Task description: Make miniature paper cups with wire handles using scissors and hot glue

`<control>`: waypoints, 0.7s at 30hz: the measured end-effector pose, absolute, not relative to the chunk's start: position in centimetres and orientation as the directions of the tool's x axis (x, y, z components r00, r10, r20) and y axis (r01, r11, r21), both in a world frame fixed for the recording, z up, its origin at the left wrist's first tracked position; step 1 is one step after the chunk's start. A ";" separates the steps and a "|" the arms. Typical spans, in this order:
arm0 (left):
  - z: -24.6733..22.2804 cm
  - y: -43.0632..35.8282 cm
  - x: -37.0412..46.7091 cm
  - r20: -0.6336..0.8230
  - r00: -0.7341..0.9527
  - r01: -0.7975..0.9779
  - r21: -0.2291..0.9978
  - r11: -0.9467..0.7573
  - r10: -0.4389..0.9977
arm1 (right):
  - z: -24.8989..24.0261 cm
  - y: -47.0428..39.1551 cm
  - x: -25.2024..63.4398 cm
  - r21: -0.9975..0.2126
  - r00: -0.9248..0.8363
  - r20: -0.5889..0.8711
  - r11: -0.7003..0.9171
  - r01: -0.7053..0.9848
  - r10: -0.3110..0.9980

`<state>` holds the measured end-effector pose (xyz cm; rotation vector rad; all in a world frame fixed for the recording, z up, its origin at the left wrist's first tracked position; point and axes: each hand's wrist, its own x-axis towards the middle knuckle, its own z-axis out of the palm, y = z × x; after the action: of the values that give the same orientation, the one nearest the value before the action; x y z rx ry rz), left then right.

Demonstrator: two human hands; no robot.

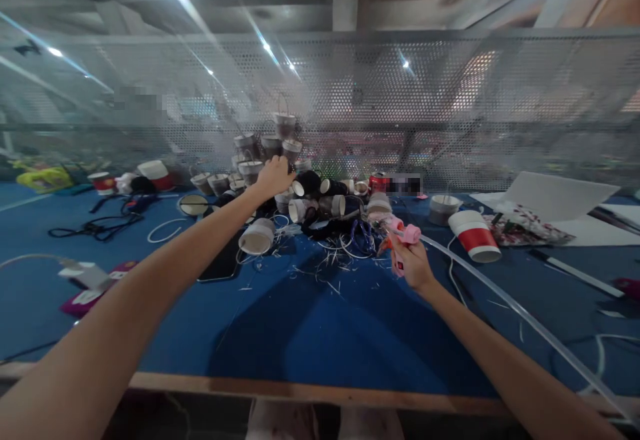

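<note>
My left hand [277, 177] reaches into a pile of small paper cups with wire-like handles. Its back faces me and the fingers point away, mostly hidden, so I cannot tell whether they grip a cup. Stacked cups [249, 170] stand just beside and behind it. In my right hand [415, 263] is a pink glue gun [411, 233], fingers closed round its handle. A long translucent glue stick [493, 287] runs from its rear down to the lower right. Near its nozzle lies a grey-wrapped cup [379, 204]. Blue-handled scissors [363, 237] lie left of the gun.
Cut white scraps [333, 280] litter the blue tabletop [340, 340]. A tipped red-and-white cup [475, 235] and papers [560, 197] are at right. A dark phone [220, 260], white charger [87, 275] and black cable [95, 227] lie left. Perforated mesh [350, 87] stands behind.
</note>
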<state>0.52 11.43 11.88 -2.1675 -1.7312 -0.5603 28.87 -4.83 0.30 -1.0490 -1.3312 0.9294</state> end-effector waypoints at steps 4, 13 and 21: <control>11.0 6.1 -1.1 0.482 0.185 0.951 0.131 -0.279 0.856 | 1.0 -5.6 28.3 -0.974 -0.077 0.197 0.186 -0.125 0.977; 3.9 -8.0 -4.5 0.501 0.320 0.929 0.003 -0.371 0.804 | 1.0 -6.3 28.1 -0.967 -0.186 0.188 0.149 -0.205 0.964; 2.3 -9.3 -7.8 0.490 0.164 0.968 0.088 -0.235 0.856 | 1.1 -6.5 28.1 -0.972 -0.118 0.191 0.172 -0.157 0.974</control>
<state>-7.81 -9.31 2.27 -2.1952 -1.7670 -0.6585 28.15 -6.51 1.08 -0.9014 -1.2755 1.2320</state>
